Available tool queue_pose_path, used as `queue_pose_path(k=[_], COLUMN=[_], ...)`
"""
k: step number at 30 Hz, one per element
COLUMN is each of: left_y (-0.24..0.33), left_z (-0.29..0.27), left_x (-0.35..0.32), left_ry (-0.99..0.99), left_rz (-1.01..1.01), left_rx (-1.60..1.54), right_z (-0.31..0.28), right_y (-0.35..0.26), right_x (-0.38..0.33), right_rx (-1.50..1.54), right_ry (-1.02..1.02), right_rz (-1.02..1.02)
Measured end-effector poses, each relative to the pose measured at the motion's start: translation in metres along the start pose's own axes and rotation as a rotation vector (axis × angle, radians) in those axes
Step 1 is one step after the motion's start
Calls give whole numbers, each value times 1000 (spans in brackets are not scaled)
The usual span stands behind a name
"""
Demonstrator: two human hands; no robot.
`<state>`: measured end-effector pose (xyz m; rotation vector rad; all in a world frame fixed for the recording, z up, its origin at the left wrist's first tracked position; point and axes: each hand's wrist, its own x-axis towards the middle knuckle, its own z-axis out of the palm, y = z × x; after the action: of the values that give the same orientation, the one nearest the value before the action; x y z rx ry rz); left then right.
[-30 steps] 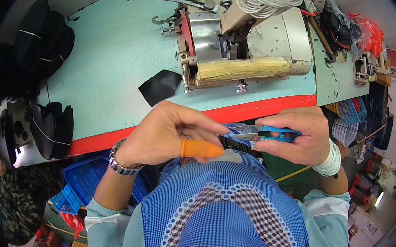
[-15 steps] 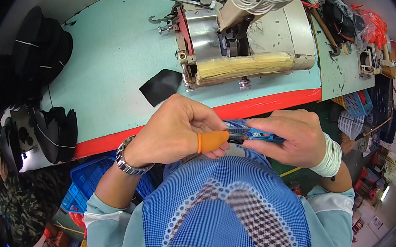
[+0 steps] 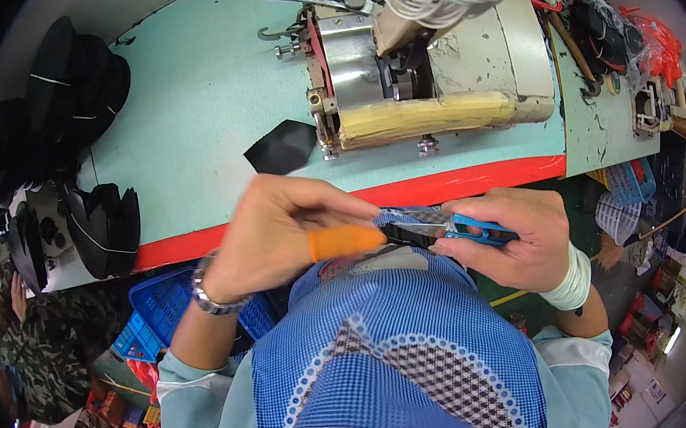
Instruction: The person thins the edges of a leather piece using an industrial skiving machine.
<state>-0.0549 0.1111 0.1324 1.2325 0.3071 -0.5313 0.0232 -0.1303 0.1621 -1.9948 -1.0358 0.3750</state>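
My right hand (image 3: pixel 521 237) is closed round a small blue-handled cutting tool (image 3: pixel 483 231), whose thin metal blade points toward my left hand. A slim black piece (image 3: pixel 409 237) lies just below the blade; whether it belongs to the tool I cannot tell. My left hand (image 3: pixel 269 230), slightly blurred, has its thumb and forefinger apart. An orange finger cot (image 3: pixel 350 241) covers that thumb, and its tip meets the black piece. Both hands are above my blue checked apron (image 3: pixel 371 320). Pale cord is wound round my right wrist, and a metal watch is on my left.
A skiving-type machine (image 3: pixel 428 71) with a cord coil above it stands on the pale green table (image 3: pixel 185 139), edged in red. A black scrap (image 3: pixel 282 147) lies beside it. Black bundled pieces (image 3: pixel 77 75) are at left, a blue basket (image 3: pixel 164 304) below. Another person's camouflage sleeve (image 3: pixel 47 345) shows.
My left hand has shifted left and its forefinger and thumb have parted. My right hand has drawn the blue tool slightly right; more of its blade and the black piece now show.
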Motion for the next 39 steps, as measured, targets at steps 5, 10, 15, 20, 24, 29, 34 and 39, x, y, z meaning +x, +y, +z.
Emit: queue_pose_path(k=[5,10,15,20,24,29,34,39], left_y=[-37,-35,-30,-36,-38,-25,-25,-30], left_z=[30,32,37,34,39,46,50,55], left_x=[17,23,15,18,16,10,9,10], left_ry=[-8,-74,-26,-30,55,39,80,159], left_rz=[282,263,178,205,183,144,169,216], left_rx=[-111,-231,-166,-91,-105,37,101,122], right_z=[32,51,48,42,30,28,33,31], right_y=[-8,-7,-12,-4,2,0,-2,-5], right_x=[-2,-14,-12,-13,-13,-4,-5,-2], right_rx=[184,174,763,434,284,332,456,657], right_ry=[227,-28,-10,-195,86,299,336,331], right_rz=[291,232,636,483,348,396,491,625])
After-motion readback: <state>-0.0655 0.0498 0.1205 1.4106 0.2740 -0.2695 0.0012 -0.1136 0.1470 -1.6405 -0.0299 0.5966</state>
